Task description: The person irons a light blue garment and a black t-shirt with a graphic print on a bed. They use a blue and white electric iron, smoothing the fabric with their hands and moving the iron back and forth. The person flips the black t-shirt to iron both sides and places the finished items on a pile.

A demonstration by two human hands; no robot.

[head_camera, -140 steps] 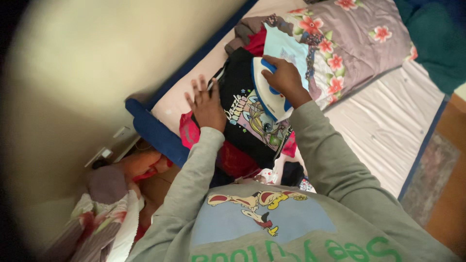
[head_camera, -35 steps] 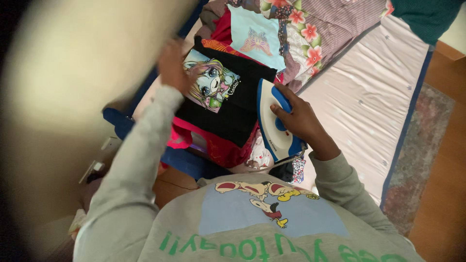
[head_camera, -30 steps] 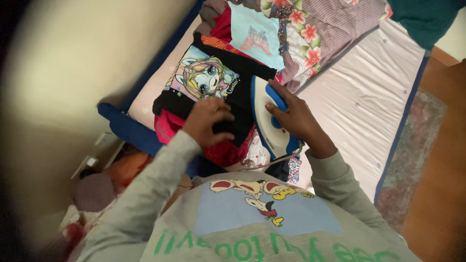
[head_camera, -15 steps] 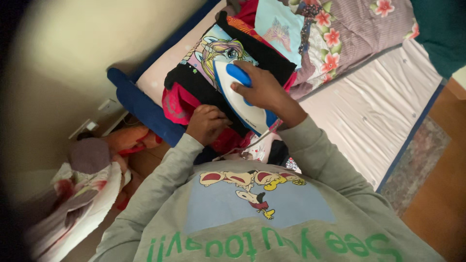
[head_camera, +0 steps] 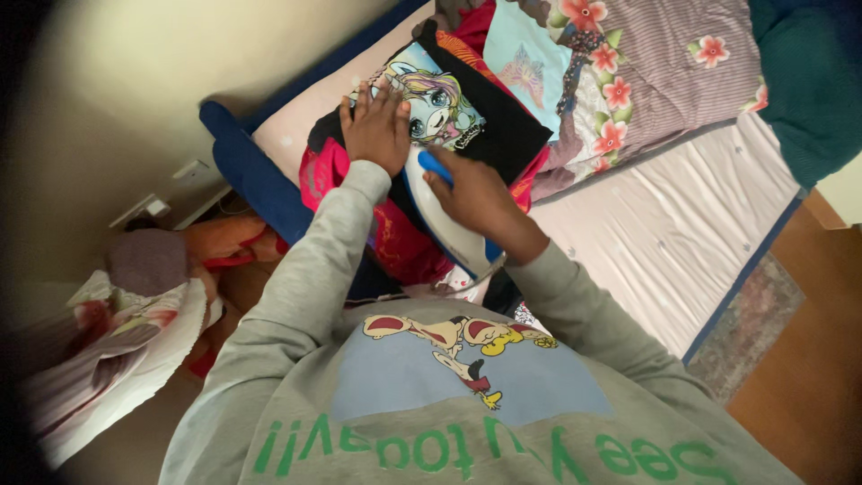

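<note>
Right-hand grip (head_camera: 471, 193) around smooth iron (head_camera: 444, 220)

The right hand (head_camera: 473, 193) gripped a white-and-blue clothes iron (head_camera: 446, 224) on a black cartoon-print T-shirt (head_camera: 467, 117), while the left hand (head_camera: 377, 126) lay flat on the print, beside a floral quilt (head_camera: 655, 72).

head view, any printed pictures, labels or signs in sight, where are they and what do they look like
Cartoon print: on the black shirt beside the left hand, pastel big-eyed face.
Butterfly print: on pale blue cloth, behind the black shirt.
Sweatshirt print: person's chest, cartoon figures on blue, green lettering below.
No packages or screens.
</note>
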